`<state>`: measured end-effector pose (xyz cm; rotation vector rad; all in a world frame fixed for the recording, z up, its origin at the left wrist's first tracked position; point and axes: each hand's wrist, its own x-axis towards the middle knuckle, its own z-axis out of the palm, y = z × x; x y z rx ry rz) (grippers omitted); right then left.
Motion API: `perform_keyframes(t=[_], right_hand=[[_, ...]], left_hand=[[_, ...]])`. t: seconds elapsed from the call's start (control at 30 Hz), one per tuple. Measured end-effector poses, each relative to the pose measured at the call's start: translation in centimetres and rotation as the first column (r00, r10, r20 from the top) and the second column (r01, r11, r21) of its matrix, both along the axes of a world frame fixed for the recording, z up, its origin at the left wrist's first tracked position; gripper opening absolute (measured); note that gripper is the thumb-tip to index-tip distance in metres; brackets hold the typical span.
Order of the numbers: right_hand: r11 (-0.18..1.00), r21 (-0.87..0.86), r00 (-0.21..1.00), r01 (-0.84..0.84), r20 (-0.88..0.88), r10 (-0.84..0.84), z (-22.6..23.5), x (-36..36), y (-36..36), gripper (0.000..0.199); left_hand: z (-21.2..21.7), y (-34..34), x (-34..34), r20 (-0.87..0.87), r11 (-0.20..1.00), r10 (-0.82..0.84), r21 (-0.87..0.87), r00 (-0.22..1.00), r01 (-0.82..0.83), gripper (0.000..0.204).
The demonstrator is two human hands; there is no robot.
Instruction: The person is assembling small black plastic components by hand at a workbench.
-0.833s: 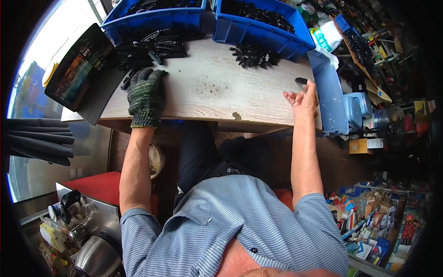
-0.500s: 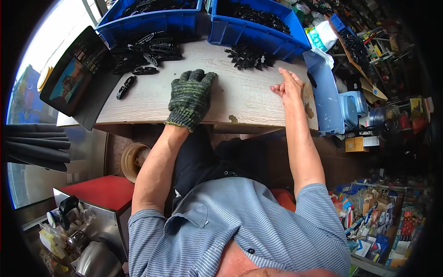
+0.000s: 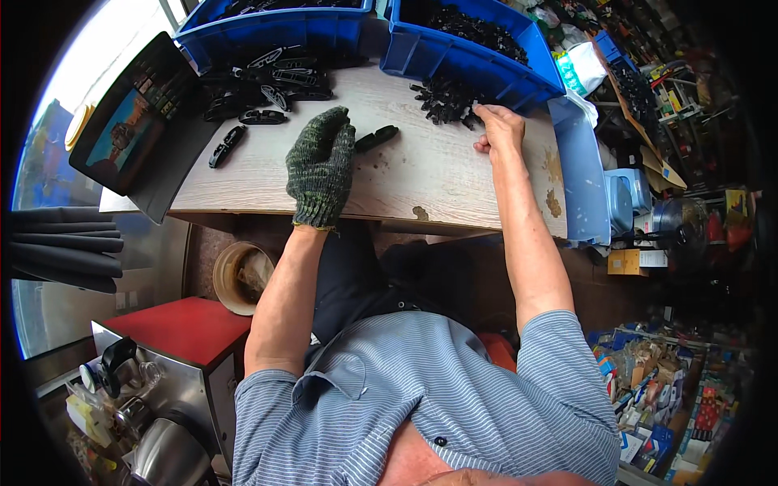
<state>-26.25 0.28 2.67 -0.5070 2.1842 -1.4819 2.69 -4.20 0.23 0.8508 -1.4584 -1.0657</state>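
Note:
My left hand (image 3: 318, 170), in a green and black knitted glove, is closed round a long black plastic part (image 3: 377, 138), whose end sticks out to the right. At the right edge of a heap of small black plastic pieces (image 3: 442, 101), my bare right hand (image 3: 502, 130) has its fingertips pinched together. What lies between those fingertips is too small to make out. Left of the glove, several long black plastic parts (image 3: 275, 77) lie piled on the table. A single long black part (image 3: 228, 147) lies apart, beside the tablet.
Two blue bins (image 3: 271, 34) (image 3: 474, 63) full of black parts stand along the back of the pale wooden table (image 3: 267, 182). A tablet (image 3: 126, 130) leans at the left. A translucent blue tray (image 3: 582, 178) adjoins the right edge. Below are a round bucket (image 3: 229, 279) and a red-topped cabinet (image 3: 174, 328).
My left hand has rolled over and curled, so the black part shows on its right. My right hand has moved to the heap, its fingertips closing at the edge.

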Motion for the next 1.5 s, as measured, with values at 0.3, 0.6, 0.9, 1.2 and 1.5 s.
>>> perform_keyframes(t=[0.3, 0.6, 0.9, 1.2, 1.5], right_hand=[[0.983, -0.182, 0.987, -0.037, 0.147, 0.064, 0.1, -0.2, 2.4, 0.022], [0.88, -0.418, 0.886, -0.226, 0.287, 0.364, -0.7, 6.4, 6.8, 0.018], [0.837, -0.451, 0.91, -0.31, 0.114, 0.398, -1.2, 8.4, 7.6, 0.015], [0.777, -0.436, 0.818, -0.455, 0.141, 0.558, -1.1, 7.4, 7.7, 0.016], [0.725, -0.533, 0.767, -0.437, 0.2, 0.609, -1.4, 7.5, 8.1, 0.011]], left_hand=[[-0.5, 0.6, -0.3, 0.029, 0.994, 0.06, -0.091, 0.998, -0.058, 0.024], [1.7, 5.1, -5.6, -0.22, 0.803, -0.366, 0.417, 0.904, 0.426, 0.035], [1.6, 4.5, -7.4, -0.305, 0.716, -0.444, 0.446, 0.843, 0.538, 0.025], [2.1, 5.5, -5.8, -0.253, 0.734, -0.443, 0.449, 0.86, 0.51, 0.028], [1.2, 3.0, -2.7, 0.41, 0.853, 0.338, -0.515, 0.847, -0.091, 0.027]])
